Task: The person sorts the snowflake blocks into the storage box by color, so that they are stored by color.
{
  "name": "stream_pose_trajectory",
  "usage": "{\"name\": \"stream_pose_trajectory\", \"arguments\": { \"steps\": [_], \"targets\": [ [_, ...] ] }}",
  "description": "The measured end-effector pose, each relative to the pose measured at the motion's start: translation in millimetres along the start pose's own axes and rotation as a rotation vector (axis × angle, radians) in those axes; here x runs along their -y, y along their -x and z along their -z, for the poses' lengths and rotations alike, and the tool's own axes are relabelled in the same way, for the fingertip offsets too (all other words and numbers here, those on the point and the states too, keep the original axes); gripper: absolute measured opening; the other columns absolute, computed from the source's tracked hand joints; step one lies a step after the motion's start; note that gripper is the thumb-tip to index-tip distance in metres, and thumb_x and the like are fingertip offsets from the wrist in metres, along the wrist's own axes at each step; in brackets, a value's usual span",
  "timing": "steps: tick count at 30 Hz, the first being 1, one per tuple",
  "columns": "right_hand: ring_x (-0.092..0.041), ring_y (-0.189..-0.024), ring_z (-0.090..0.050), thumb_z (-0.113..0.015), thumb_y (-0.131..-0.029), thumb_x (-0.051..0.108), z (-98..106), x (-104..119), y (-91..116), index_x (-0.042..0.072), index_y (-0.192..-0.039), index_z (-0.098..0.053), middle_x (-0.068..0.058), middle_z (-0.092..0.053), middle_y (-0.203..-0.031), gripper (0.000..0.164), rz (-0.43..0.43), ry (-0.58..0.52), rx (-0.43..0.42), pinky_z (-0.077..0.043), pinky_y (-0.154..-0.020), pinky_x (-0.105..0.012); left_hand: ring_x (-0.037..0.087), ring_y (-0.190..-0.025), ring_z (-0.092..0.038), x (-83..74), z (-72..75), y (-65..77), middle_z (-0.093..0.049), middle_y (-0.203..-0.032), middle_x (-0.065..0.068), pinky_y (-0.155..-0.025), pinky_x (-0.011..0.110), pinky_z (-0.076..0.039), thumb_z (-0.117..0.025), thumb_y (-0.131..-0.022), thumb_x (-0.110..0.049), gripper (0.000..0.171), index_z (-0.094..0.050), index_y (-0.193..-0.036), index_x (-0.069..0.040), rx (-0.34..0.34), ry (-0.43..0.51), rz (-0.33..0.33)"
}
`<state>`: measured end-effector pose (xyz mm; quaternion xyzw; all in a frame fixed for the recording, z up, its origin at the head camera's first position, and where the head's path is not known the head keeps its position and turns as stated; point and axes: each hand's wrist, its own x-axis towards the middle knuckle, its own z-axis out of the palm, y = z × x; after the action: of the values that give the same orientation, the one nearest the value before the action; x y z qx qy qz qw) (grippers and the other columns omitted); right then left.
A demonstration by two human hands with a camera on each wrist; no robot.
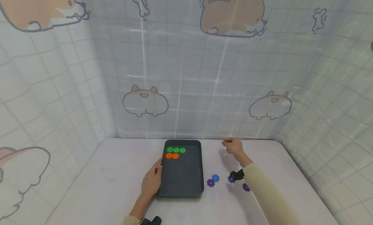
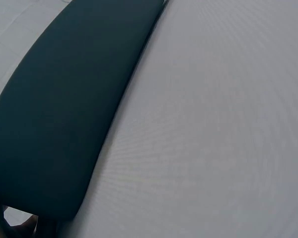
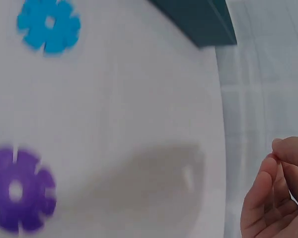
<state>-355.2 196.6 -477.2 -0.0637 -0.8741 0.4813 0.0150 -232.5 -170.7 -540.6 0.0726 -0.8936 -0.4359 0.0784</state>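
Head view: a person's left hand (image 1: 152, 180) rests its fairly straight fingers against the left side of a dark tray (image 1: 181, 179) on a white tabletop (image 1: 125, 173). Inside, toward the far left corner, three flower-shaped green pieces (image 1: 176, 148) line up behind two orange pieces (image 1: 169, 154). Right of the tray, the right hand (image 1: 234, 146) is raised, fingertips curled to the thumb, nothing visible between them. Nearer the person lie purple pieces (image 1: 210, 184) and a blue piece (image 1: 215, 176).
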Motion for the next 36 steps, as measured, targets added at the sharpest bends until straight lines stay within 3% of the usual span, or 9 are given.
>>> {"name": "stream_pose_trajectory", "arguments": {
  "steps": [11, 20, 29, 36],
  "targets": [
    [-0.03, -0.09, -0.061, -0.065, -0.092, 0.023, 30.1, -28.8, 0.3, -0.001, -0.11, -0.069, -0.018, -0.066, -0.104, 0.03, -0.027, 0.127, -0.091, -0.052, -0.073, -0.038, 0.021, -0.081, -0.056, -0.8, -0.3, 0.4, -0.066, -0.108, 0.009, -0.069, 0.041, -0.045, -0.044, -0.104, -0.031, 0.043, -0.047, -0.146, -0.023, -0.014, -0.011, -0.008],
    [-0.023, -0.078, -0.056, -0.067, -0.092, 0.025, 45.2, -53.9, 0.4, -0.002, -0.113, -0.066, -0.018, -0.064, -0.105, 0.034, -0.086, 0.13, -0.101, -0.049, -0.063, -0.027, 0.023, -0.087, -0.059, -2.1, 1.5, 2.0, -0.066, -0.113, 0.011, -0.074, 0.047, -0.047, -0.044, -0.104, -0.033, 0.043, -0.047, -0.146, -0.022, -0.01, -0.007, -0.012],
    [-0.036, -0.1, -0.054, -0.065, -0.094, 0.023, 50.8, -69.7, 9.2, -0.004, -0.118, -0.063, -0.025, -0.059, -0.118, 0.036, -0.163, 0.129, -0.086, -0.048, -0.086, -0.046, 0.025, -0.089, -0.06, -1.7, 1.3, 2.6, -0.065, -0.115, 0.012, -0.076, 0.049, -0.047, -0.045, -0.104, -0.032, 0.043, -0.047, -0.146, -0.022, -0.012, -0.009, -0.012],
    [-0.037, -0.1, -0.054, -0.068, -0.09, 0.026, 53.2, -78.7, 11.9, -0.004, -0.115, -0.064, -0.025, -0.059, -0.117, 0.039, -0.187, 0.144, -0.082, -0.046, -0.087, -0.049, 0.026, -0.091, -0.06, -3.1, 2.0, 2.9, -0.065, -0.116, 0.013, -0.078, 0.05, -0.047, -0.044, -0.104, -0.033, 0.043, -0.047, -0.146, -0.021, -0.009, -0.005, -0.01]
  ]
}}
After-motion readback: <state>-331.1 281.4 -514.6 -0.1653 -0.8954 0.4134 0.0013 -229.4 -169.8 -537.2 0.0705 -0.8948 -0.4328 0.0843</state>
